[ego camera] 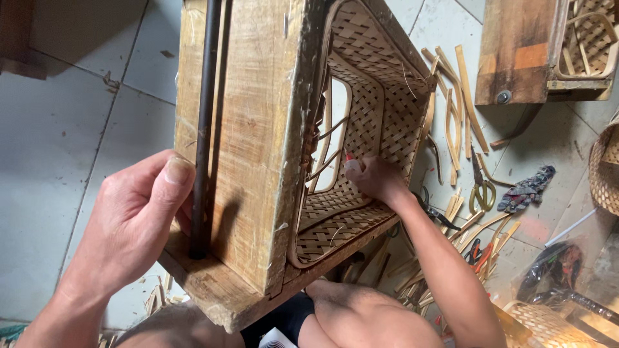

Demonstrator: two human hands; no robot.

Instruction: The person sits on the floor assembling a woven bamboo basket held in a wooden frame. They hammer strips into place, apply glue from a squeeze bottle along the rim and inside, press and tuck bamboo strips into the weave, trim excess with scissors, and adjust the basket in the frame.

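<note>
My left hand [138, 216] grips the outer side of a worn wooden box frame [248, 129], the thumb pressed beside a dark metal rod [205, 129] running along it. A woven bamboo basket [374, 122] sits inside the frame, its open mouth facing me. My right hand [377, 179] reaches into the basket and pinches a small red-tipped tool [349, 156] against the woven wall near a window-like opening [335, 129]. The frame rests on my knee [348, 316].
Loose bamboo strips [454, 103] litter the tiled floor to the right, with yellow-handled scissors [479, 187], a dark cloth glove [527, 189] and pliers [477, 252]. Another wooden frame with a basket [548, 48] stands top right. More woven baskets [606, 167] sit at the right edge.
</note>
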